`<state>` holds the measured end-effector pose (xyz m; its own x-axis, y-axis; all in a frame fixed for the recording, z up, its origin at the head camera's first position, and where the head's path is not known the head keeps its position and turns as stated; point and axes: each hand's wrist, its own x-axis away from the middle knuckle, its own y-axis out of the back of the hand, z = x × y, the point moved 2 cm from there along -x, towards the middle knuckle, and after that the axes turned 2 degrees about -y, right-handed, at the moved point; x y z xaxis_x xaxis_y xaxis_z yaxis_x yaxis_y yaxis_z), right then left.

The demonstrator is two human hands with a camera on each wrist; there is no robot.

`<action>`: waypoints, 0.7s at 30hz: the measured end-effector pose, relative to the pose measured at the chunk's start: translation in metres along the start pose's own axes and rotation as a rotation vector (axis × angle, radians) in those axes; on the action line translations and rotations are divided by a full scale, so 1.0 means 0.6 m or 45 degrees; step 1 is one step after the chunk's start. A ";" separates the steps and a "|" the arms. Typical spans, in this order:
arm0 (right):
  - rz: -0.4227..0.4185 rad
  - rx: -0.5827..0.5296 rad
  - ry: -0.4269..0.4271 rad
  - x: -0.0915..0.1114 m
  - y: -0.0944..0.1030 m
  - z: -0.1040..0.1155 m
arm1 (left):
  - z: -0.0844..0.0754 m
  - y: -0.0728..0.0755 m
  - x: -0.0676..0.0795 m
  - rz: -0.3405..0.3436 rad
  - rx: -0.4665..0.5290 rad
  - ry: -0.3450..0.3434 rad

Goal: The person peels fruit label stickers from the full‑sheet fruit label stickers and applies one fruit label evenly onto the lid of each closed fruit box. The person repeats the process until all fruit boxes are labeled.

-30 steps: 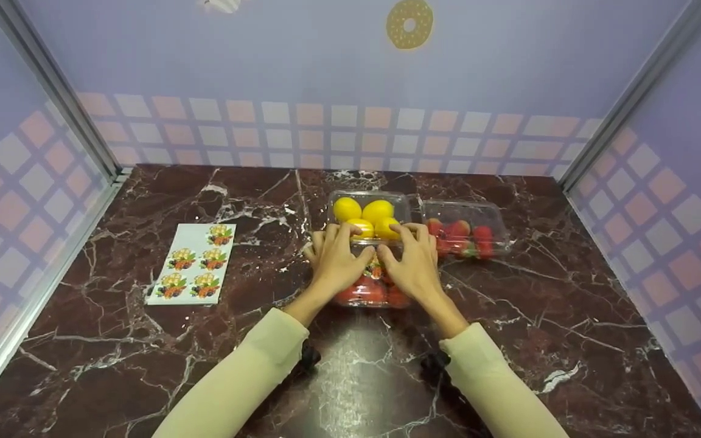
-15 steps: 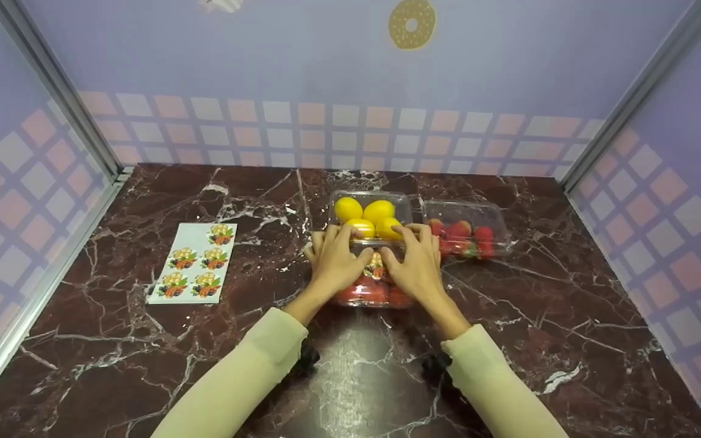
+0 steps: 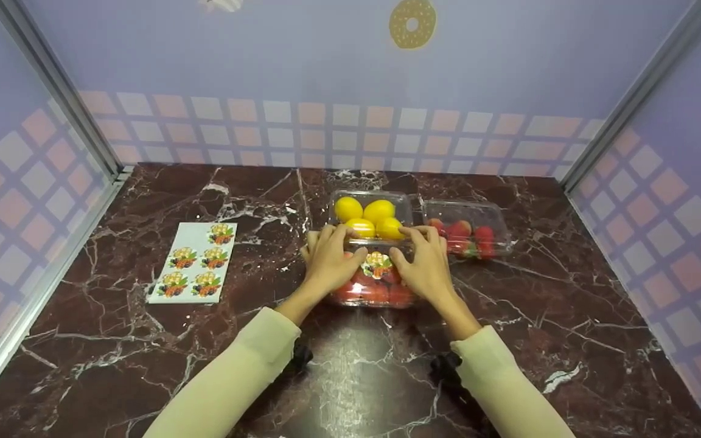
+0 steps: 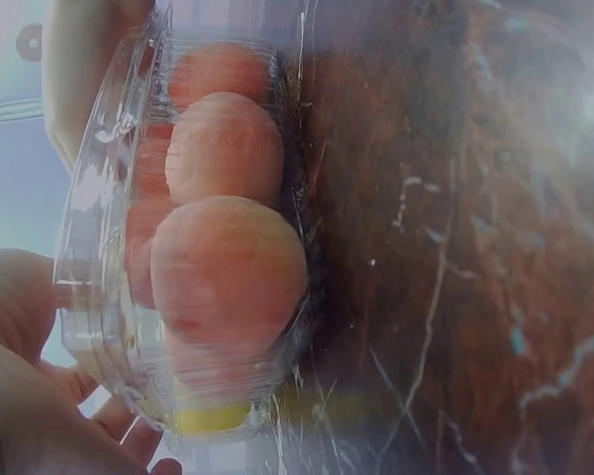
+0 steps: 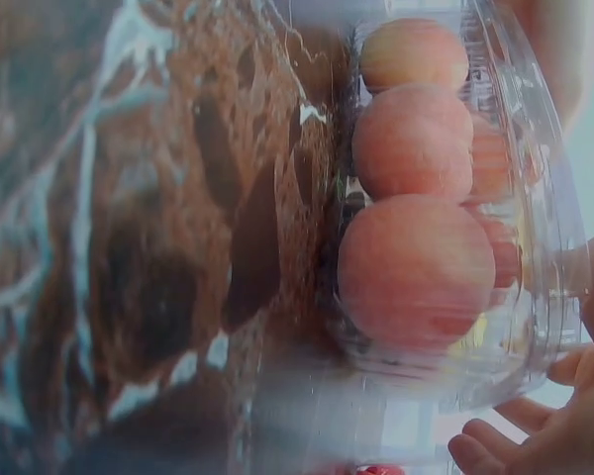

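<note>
A lidded clear plastic fruit box (image 3: 370,294) with round pinkish-red fruits lies in front of me. A round waffle-and-berry sticker (image 3: 377,265) is on its lid. My left hand (image 3: 328,258) holds the box at its left side, thumb on the lid near the sticker. On the right side my right hand (image 3: 426,263) holds it the same way, fingers bent toward the far corner. In the left wrist view, peach-like fruits (image 4: 228,267) show through the wall. The right wrist view shows similar fruits (image 5: 416,272) and my right fingers (image 5: 485,445) at the box edge.
Right behind the box stands a clear box with yellow lemon-like fruits (image 3: 379,212). A clear box with strawberries (image 3: 483,240) is to the right. A white sticker sheet (image 3: 195,267) lies at left on the marbled table (image 3: 569,292). Patterned walls (image 3: 350,73) enclose the table.
Both hands have drawn slightly apart, left hand leftward and right hand rightward, uncovering the sticker between the thumbs. The boxes and the sticker sheet stay put.
</note>
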<state>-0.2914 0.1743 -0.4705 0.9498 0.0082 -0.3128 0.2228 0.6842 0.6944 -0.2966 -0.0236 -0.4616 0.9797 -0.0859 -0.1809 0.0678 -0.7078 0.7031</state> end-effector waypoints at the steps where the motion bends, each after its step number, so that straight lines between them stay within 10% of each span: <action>1: 0.000 -0.004 0.002 0.000 0.001 -0.001 | 0.000 0.002 0.000 0.000 -0.001 0.002; 21: 0.041 0.088 0.099 0.022 0.008 0.042 | -0.022 0.007 0.022 -0.037 -0.064 -0.099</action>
<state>-0.2719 0.1594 -0.4547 0.9374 0.0881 -0.3370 0.2094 0.6308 0.7472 -0.2808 -0.0186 -0.4522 0.9597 -0.1213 -0.2536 0.1076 -0.6750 0.7299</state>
